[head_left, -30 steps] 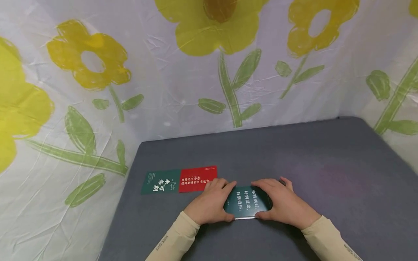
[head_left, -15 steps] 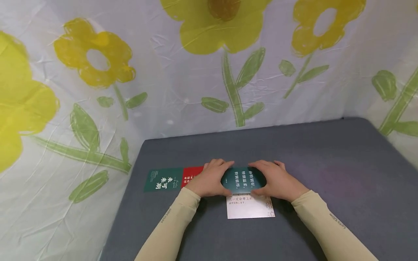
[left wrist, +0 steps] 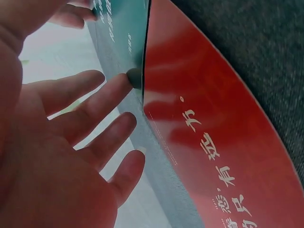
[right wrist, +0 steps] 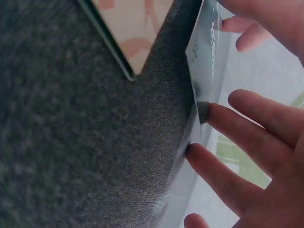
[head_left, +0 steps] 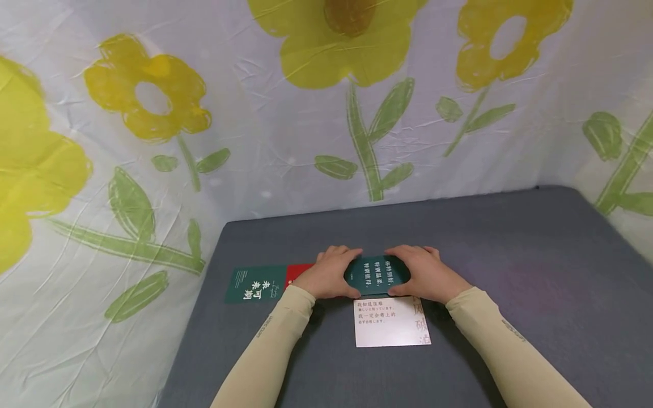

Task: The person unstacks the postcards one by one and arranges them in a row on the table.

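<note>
Mostly covered from head, red card (left wrist: 213,118), legible from left wrist.

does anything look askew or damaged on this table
No damage shows. Only the white printed card stands out: it lies on the near side, outside the row of green card, red card and teal card.

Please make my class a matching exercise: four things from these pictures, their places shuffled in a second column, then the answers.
1. White rectangular printed card
2. Red rectangular card
3. Green rectangular card, three main text lines
4. Grey fabric-topped table

A. Beneath all the cards
B. Between left grip and right grip
C. Card closest to the head view's bottom edge
D. Directly right of the leftmost green card

Pairs: 1-C; 2-D; 3-B; 4-A
</note>
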The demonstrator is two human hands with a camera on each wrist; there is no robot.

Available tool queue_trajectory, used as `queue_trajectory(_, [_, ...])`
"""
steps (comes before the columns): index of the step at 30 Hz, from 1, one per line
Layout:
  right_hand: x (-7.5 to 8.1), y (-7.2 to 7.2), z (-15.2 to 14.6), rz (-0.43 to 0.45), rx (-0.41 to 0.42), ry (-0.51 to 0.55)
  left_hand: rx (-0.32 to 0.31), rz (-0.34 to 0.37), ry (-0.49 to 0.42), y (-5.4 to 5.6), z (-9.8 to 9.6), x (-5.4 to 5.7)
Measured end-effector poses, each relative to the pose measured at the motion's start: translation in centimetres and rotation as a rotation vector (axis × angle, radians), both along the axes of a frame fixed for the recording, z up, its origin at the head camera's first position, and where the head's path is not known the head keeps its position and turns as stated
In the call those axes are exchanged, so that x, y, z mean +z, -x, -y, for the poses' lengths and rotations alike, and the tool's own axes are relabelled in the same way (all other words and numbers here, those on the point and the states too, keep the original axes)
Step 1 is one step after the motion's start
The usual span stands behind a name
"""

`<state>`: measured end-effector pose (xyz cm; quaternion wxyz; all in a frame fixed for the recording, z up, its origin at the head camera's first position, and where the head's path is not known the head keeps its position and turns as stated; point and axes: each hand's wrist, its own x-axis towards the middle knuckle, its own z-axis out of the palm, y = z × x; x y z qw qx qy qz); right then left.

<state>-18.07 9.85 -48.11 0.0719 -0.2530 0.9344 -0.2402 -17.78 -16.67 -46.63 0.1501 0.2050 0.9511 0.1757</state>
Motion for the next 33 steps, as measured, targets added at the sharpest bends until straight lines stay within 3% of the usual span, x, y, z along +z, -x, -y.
queue_trajectory(16, [0.0,-0.3,-0.2,-0.034,-0.013,-0.034,0.027,-0.026,-0.005,-0.5,-0.3,0.1])
queue_trajectory(26, [-0.3,-0.6,-0.4,-0.004,-0.006,-0.02,0.036,-0.04,-0.018,-0.9,0.3,-0.2])
queue_trajectory(29, [0.0,-1.1,-0.7,-0.012,-0.011,-0.002,0.056,-0.078,-0.037,-1.5,0.5,0.4])
queue_trajectory(33, [0.4,-2.7,-1.4,-0.027,-0.028,0.003,0.066,-0.129,-0.045,-3.3,0.8,1.2])
